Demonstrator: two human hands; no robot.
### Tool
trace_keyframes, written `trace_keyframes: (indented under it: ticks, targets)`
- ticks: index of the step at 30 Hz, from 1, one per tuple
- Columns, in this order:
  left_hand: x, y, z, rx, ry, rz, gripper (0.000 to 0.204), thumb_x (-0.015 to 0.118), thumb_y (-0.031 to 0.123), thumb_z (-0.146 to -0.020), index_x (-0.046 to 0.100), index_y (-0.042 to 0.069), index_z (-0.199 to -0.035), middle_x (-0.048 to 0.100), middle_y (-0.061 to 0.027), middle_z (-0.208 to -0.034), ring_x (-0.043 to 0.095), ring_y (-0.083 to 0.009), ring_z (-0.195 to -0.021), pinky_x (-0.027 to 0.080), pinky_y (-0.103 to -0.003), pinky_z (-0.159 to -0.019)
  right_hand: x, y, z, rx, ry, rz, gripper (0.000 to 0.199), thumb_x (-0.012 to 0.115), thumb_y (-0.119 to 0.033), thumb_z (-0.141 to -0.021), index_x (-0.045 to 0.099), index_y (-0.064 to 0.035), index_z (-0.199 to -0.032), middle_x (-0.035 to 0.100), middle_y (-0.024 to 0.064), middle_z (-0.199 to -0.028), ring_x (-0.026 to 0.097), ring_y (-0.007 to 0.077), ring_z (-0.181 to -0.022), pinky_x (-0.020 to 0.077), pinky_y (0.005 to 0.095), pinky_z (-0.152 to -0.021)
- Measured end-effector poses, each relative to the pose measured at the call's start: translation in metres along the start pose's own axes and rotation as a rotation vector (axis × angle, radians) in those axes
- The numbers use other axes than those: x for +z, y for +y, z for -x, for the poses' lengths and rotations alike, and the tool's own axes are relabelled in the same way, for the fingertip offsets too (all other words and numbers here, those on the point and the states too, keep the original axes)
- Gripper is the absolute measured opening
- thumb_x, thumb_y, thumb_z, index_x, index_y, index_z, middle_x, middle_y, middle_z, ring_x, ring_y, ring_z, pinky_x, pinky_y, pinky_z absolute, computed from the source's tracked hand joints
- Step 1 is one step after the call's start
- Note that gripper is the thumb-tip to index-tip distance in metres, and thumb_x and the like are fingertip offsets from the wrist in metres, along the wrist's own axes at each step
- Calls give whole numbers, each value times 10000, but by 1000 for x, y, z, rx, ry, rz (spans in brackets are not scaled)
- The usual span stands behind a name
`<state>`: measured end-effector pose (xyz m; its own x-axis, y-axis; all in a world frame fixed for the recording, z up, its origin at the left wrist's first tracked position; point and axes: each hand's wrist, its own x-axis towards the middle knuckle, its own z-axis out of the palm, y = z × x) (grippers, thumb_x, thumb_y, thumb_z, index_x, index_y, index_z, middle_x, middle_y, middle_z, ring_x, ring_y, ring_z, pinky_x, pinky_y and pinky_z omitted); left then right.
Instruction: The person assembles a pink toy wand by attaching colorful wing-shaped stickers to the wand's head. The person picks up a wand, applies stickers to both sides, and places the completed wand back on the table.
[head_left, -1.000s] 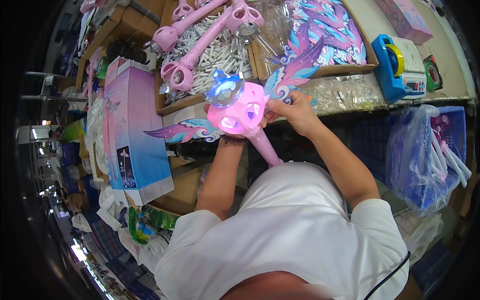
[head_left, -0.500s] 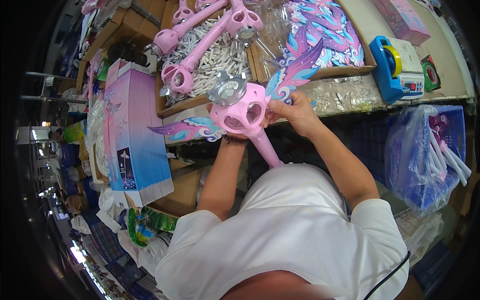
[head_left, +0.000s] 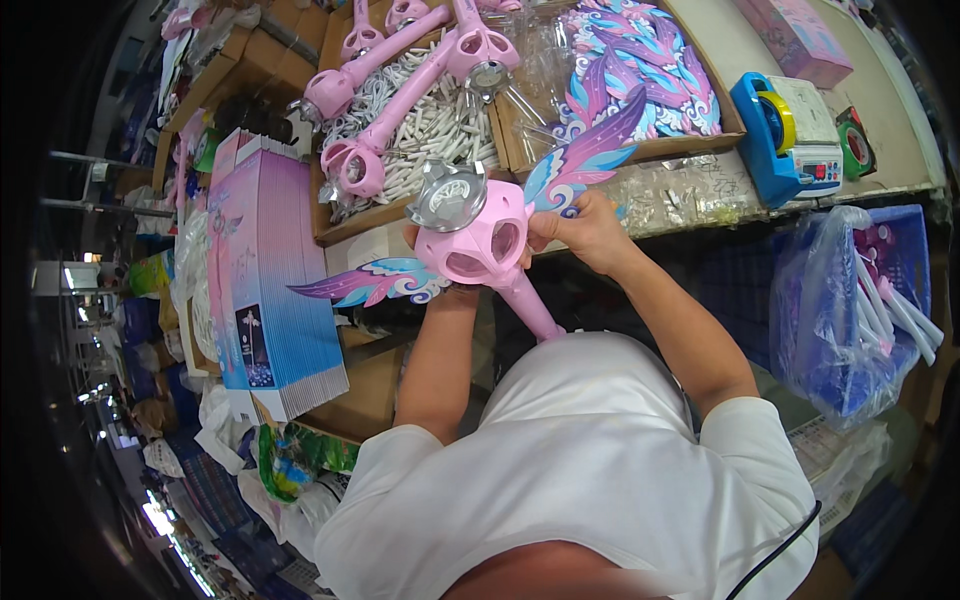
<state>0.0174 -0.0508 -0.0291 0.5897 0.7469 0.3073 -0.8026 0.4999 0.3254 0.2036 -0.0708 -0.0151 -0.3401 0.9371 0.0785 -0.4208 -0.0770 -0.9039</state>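
A pink toy wand (head_left: pixel 481 228) is held up in front of my body, its handle slanting down toward my shirt. Its rounded head has cut-out windows and a shiny silver round piece (head_left: pixel 450 197) on top. Purple-and-blue wings stand out on both sides: the left wing (head_left: pixel 375 281) and the right wing (head_left: pixel 580 155). My left hand (head_left: pixel 411 236) grips the wand from behind and is mostly hidden by its head. My right hand (head_left: pixel 590 235) is closed, thumb and fingers pinching the base of the right wing against the wand's side.
Ahead, an open carton (head_left: pixel 325 215) holds several pink wands over many small white sticks. Beside it, another carton (head_left: pixel 735 130) holds loose wing pieces. A blue tape dispenser (head_left: pixel 755 140) stands at right, above a bagged blue crate (head_left: pixel 905 235). Stacked flat boxes (head_left: pixel 275 300) stand at left.
The wand's head has tipped so the silver piece faces up toward me more. My right hand stays at the right wing's base, slightly lower. The view has shifted a little.
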Motion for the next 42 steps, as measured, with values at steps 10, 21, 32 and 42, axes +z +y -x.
trace_keyframes:
  ticks: [10,21,32,42]
  targets:
    - [-9,1,11,91,8,-78,1006,501,800,-696,260,187,-1456,442,-305,-1234,598,-395,-617,499,-497,-535,-16,-4,1,18,149,50,191,683,-193,-861,646,-6,-874,639,56,-738,628,150,-631,521,285,-581]
    - [-36,18,6,97,33,-48,1093,608,772,-650,247,125,-1452,319,-310,-1393,614,-442,-891,510,-576,-686,-60,-15,12,285,381,394,226,684,-210,-843,633,7,-805,600,30,-667,534,103,-504,405,250,-436]
    - [-26,17,5,27,217,-145,1014,597,723,-708,302,64,-1419,382,-212,-1403,455,-439,-1195,409,-627,-930,-98,7,31,102,599,1319,437,735,-330,-770,605,-10,-1038,661,149,-795,650,328,-734,503,403,-643]
    - [-22,13,16,112,436,-298,780,592,616,-806,400,69,-1328,537,-101,-1189,570,-250,-987,492,-405,-812,-62,0,49,-4,450,1088,606,760,-291,-761,491,-56,-1251,541,137,-1172,607,298,-939,503,386,-757]
